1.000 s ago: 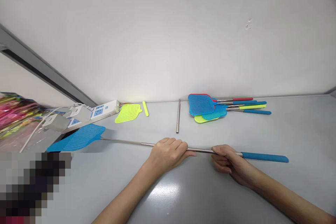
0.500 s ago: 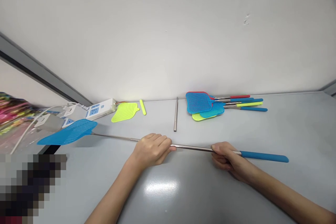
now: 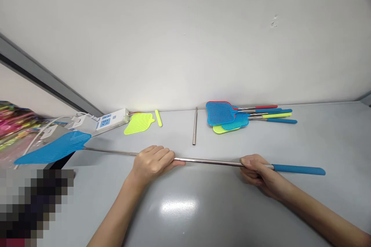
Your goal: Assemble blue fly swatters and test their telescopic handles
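A blue fly swatter point(image 3: 210, 161) with a telescopic metal shaft stretches across the front of the table in both hands. My left hand point(image 3: 155, 164) is wrapped round the middle of the shaft. My right hand point(image 3: 257, 171) grips the shaft just left of its blue handle. The perforated blue head point(image 3: 58, 147) reaches out at the far left, in front of the power strip. Behind the shaft lie a loose metal telescopic rod point(image 3: 194, 127), a yellow-green swatter head point(image 3: 139, 123) and a yellow-green handle sleeve point(image 3: 158, 118).
Several swatters point(image 3: 222, 114) with blue, red and yellow-green parts lie piled against the wall at right. A white power strip point(image 3: 111, 119) with plugged-in chargers stands at back left. Colourful plastic-wrapped goods point(image 3: 14, 127) sit at the left edge. The grey table point(image 3: 226, 208) meets a white wall.
My left hand has moved left along with the blue head, and the shaft is drawn out longer. My right hand and the handle have shifted slightly right.
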Demonstrator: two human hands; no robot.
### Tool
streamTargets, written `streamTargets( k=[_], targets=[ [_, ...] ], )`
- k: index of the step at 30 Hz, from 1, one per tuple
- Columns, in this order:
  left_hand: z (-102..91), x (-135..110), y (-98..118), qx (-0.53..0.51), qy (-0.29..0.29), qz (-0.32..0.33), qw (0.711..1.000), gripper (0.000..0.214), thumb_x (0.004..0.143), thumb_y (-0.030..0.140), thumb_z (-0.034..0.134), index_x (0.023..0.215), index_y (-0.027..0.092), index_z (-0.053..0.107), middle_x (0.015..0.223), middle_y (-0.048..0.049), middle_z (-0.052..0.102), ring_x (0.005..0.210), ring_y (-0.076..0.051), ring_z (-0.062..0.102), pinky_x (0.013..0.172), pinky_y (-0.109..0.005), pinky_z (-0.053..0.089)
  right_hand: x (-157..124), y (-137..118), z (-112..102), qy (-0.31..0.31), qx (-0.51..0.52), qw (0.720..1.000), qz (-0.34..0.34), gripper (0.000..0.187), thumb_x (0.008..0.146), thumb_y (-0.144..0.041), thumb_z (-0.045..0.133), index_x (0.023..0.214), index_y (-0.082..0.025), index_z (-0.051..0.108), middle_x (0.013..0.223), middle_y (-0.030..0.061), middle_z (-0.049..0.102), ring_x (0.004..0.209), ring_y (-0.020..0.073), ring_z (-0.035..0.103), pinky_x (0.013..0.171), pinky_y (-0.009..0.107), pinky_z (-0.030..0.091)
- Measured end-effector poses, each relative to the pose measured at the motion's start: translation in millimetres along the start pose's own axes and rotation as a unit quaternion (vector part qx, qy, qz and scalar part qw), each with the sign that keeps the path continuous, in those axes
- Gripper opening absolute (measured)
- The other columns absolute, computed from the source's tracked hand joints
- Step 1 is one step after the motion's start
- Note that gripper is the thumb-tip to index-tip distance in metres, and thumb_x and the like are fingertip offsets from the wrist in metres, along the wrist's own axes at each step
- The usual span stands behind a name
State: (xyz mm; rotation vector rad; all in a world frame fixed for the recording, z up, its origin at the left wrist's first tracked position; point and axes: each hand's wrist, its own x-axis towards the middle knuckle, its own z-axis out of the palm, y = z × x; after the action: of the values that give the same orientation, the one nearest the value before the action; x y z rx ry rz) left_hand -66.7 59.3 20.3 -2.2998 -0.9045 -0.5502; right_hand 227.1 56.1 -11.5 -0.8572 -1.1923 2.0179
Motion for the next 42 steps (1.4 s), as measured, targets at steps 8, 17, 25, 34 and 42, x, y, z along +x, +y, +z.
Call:
streamTargets(
  k=[8, 17, 25, 34, 42],
  targets=[
    [4.4, -7.2, -1.7, -0.009, -0.005, -0.035, 0.999, 0.036, 0.071, 0.041, 0.055, 0.048, 0.018, 0.037, 0.041, 0.006, 0.034, 0.04, -0.008, 0.033, 0.044, -0.024, 0.024, -1.1, 1.5, -12.4, -0.004, -0.008, 1.0, -0.003, 0.042, 0.078, -0.038, 0.045, 0.048, -0.019, 0.022, 0.045, -0.0076, 0.014, 0.039, 0.005, 0.012, 0.041, 0.025, 0.008],
    [11.3, 5.5, 19.3, -0.092, -0.074, -0.134, 0.984, 0.027, 0.076, 0.036, 0.05, 0.056, 0.018, 0.049, 0.047, 0.0033, 0.045, 0.045, -0.009, 0.038, 0.047, -0.024, 0.027, -1.2, -6.3, -21.3, -0.004, 0.034, 0.999, 0.013, 0.038, 0.079, -0.035, 0.045, 0.051, -0.018, 0.027, 0.049, -0.0062, 0.019, 0.041, 0.0065, 0.017, 0.042, 0.025, 0.012],
    [2.6, 19.7, 32.4, -0.094, -0.083, -0.157, 0.98, 0.017, 0.08, 0.029, 0.045, 0.072, 0.018, 0.056, 0.055, 0.001, 0.051, 0.051, -0.011, 0.039, 0.051, -0.025, 0.027, -2.5, 0.2, -16.1, -0.03, 0.093, 0.995, 0.003, 0.035, 0.083, -0.034, 0.037, 0.052, -0.017, 0.034, 0.048, -0.0042, 0.026, 0.04, 0.007, 0.025, 0.043, 0.026, 0.016],
    [0.1, 22.1, 45.0, -0.085, -0.064, -0.149, 0.983, 0.015, 0.08, 0.03, 0.046, 0.072, 0.022, 0.056, 0.049, 0.0038, 0.042, 0.046, -0.009, 0.033, 0.047, -0.024, 0.023, -5.2, -0.5, -17.5, -0.055, 0.107, 0.993, 0.013, 0.035, 0.084, -0.032, 0.032, 0.052, -0.017, 0.037, 0.05, -0.0023, 0.03, 0.043, 0.0089, 0.028, 0.044, 0.026, 0.019],
    [0.9, 22.3, 54.6, -0.082, -0.039, -0.137, 0.986, 0.018, 0.078, 0.034, 0.048, 0.067, 0.022, 0.057, 0.046, 0.0054, 0.038, 0.043, -0.007, 0.032, 0.046, -0.022, 0.024, -1.8, 0.1, -13.0, -0.013, 0.027, 0.999, 0.016, 0.046, 0.087, -0.038, 0.025, 0.048, -0.017, 0.036, 0.046, -0.0025, 0.029, 0.045, 0.0101, 0.028, 0.048, 0.027, 0.019]
  ],
)
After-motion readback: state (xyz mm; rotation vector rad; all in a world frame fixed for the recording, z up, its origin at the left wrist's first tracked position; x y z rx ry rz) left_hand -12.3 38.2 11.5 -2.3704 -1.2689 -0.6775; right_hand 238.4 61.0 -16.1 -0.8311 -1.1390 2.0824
